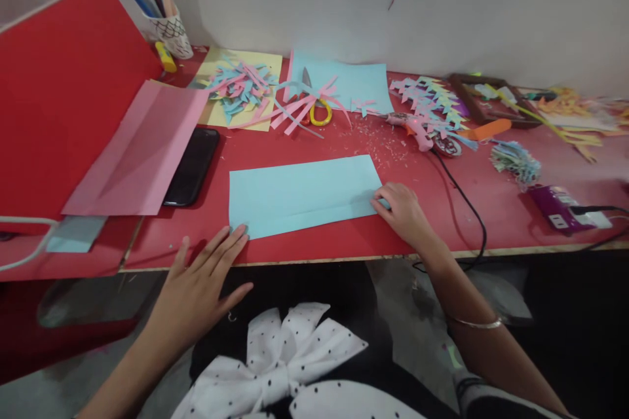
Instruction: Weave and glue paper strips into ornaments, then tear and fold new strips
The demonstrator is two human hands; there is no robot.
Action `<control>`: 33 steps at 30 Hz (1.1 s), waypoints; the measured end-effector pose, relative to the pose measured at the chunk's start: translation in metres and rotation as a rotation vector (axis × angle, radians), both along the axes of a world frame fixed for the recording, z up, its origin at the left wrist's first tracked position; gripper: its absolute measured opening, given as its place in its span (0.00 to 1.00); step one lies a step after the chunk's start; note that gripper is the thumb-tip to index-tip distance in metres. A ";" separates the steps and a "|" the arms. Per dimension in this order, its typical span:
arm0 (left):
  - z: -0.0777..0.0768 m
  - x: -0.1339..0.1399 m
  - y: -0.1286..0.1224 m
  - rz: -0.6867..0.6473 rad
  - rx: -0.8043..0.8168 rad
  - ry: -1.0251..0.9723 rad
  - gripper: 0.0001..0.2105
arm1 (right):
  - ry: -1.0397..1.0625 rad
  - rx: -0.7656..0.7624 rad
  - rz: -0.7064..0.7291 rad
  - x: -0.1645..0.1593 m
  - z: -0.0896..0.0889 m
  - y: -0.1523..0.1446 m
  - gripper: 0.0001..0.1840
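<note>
A light blue sheet of paper [299, 190] lies on the red table in front of me, with a narrow fold or crease along its near edge. My left hand [204, 281] is spread out, its fingertips touching the paper's near left corner. At the right end, my right hand [400, 209] pinches the near right corner between thumb and curled fingers. Beyond the sheet are scissors [321, 112] with yellow and red handles, partly covered by pink paper strips [295, 114].
Left are a black phone [194, 167], pink paper [142, 150] and a red board [73, 91]. A pen cup [171, 33] stands at the wall. A pink glue gun [413, 127] trails a cable past my right arm to the table edge. A purple power box [555, 209] sits right.
</note>
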State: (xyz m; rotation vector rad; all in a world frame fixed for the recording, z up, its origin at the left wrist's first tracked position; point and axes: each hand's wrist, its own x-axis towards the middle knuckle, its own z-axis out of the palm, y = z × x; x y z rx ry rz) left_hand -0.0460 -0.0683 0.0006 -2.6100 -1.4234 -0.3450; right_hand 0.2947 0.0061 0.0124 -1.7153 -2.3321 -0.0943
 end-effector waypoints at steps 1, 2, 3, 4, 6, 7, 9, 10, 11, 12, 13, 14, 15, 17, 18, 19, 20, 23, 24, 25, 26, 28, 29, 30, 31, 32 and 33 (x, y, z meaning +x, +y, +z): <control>0.001 0.001 0.000 -0.006 0.016 0.006 0.30 | -0.049 0.049 -0.041 -0.008 0.002 -0.004 0.12; 0.001 0.001 0.000 -0.011 0.028 0.009 0.31 | -0.096 0.110 -0.075 -0.018 0.005 -0.010 0.13; 0.000 0.001 0.000 -0.013 0.037 0.009 0.31 | -0.126 0.144 -0.067 -0.030 0.006 -0.017 0.14; 0.000 0.001 0.000 -0.013 0.044 0.010 0.32 | -0.146 0.150 -0.016 -0.044 0.007 -0.024 0.16; -0.002 0.001 0.000 -0.011 0.052 0.014 0.32 | -0.158 0.106 0.183 -0.076 0.005 -0.038 0.18; -0.003 0.001 0.000 -0.009 0.055 0.017 0.31 | -0.153 0.067 0.292 -0.092 0.003 -0.044 0.19; -0.006 0.000 0.001 -0.003 0.053 0.024 0.30 | -0.128 -0.018 0.422 -0.118 -0.002 -0.053 0.25; -0.007 -0.001 0.001 0.000 0.049 0.027 0.30 | -0.112 -0.052 0.440 -0.128 -0.004 -0.056 0.27; -0.008 -0.001 0.000 0.002 0.043 0.031 0.29 | -0.093 -0.081 0.437 -0.134 -0.006 -0.058 0.29; -0.009 -0.002 0.000 0.007 0.036 0.034 0.29 | -0.077 -0.105 0.428 -0.138 -0.006 -0.059 0.30; -0.010 -0.002 0.000 0.011 0.029 0.036 0.28 | -0.063 -0.124 0.414 -0.138 -0.007 -0.060 0.31; -0.010 -0.002 0.000 0.015 0.025 0.036 0.28 | -0.053 -0.141 0.400 -0.134 -0.006 -0.060 0.31; -0.011 -0.002 0.000 0.018 0.022 0.034 0.27 | -0.048 -0.156 0.382 -0.128 -0.006 -0.060 0.31; -0.010 -0.002 0.000 0.015 0.030 0.026 0.27 | -0.049 -0.186 0.319 -0.111 -0.004 -0.060 0.30; -0.010 -0.002 0.000 0.007 0.039 0.023 0.27 | -0.052 -0.199 0.268 -0.100 -0.003 -0.060 0.29; -0.009 -0.002 0.000 0.000 0.049 0.021 0.27 | -0.059 -0.209 0.211 -0.089 -0.003 -0.061 0.28; -0.008 -0.002 0.000 -0.007 0.060 0.020 0.26 | -0.068 -0.211 0.154 -0.078 -0.002 -0.061 0.27; -0.006 0.000 0.000 -0.017 0.080 0.025 0.26 | -0.107 -0.196 0.007 -0.046 -0.001 -0.063 0.26; -0.006 0.000 0.000 -0.019 0.083 0.026 0.26 | -0.119 -0.187 -0.032 -0.037 -0.001 -0.064 0.25; -0.006 0.000 0.000 -0.022 0.085 0.027 0.25 | -0.126 -0.180 -0.067 -0.030 -0.001 -0.064 0.25; -0.006 0.000 0.000 -0.024 0.086 0.028 0.25 | -0.129 -0.176 -0.095 -0.023 -0.001 -0.064 0.25; -0.006 -0.002 0.000 -0.031 0.085 0.028 0.25 | -0.121 -0.177 -0.127 -0.013 -0.001 -0.064 0.25; -0.006 -0.003 0.001 -0.035 0.084 0.030 0.25 | -0.112 -0.181 -0.131 -0.010 -0.001 -0.064 0.24; -0.005 -0.004 0.001 -0.036 0.084 0.034 0.25 | -0.099 -0.185 -0.131 -0.007 -0.001 -0.063 0.24; -0.004 -0.005 0.003 -0.033 0.086 0.037 0.24 | -0.082 -0.184 -0.129 -0.006 -0.001 -0.061 0.24; -0.002 -0.004 0.005 -0.025 0.087 0.037 0.24 | -0.062 -0.177 -0.132 -0.006 0.000 -0.059 0.23; 0.000 -0.002 0.007 -0.014 0.089 0.030 0.23 | -0.039 -0.164 -0.136 -0.007 0.000 -0.057 0.23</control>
